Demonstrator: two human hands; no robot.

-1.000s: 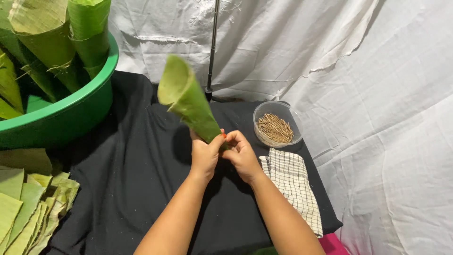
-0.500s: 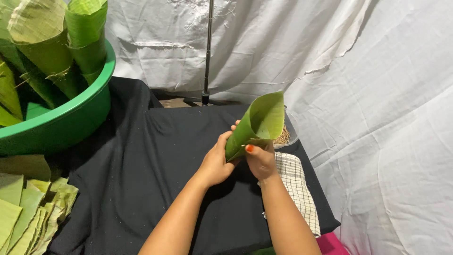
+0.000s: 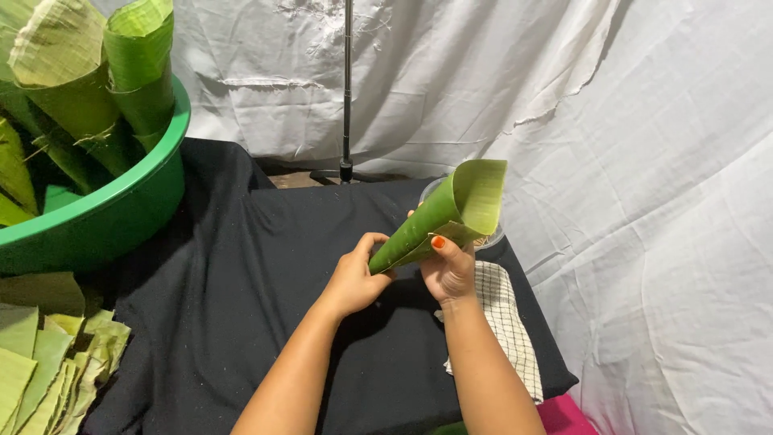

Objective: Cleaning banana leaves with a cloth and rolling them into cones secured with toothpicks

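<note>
Centre of frame: I hold a rolled banana-leaf cone (image 3: 441,219) in both hands, its open mouth tilted to the upper right. My left hand (image 3: 354,278) pinches the pointed tip; my right hand (image 3: 449,270) clasps the overlapping seam at mid-body. By my judgement the step in hand is shaping the cone; the seam needs a firm hold. Finished cones (image 3: 97,72) stand in the green basin (image 3: 121,213), upper left.
</note>
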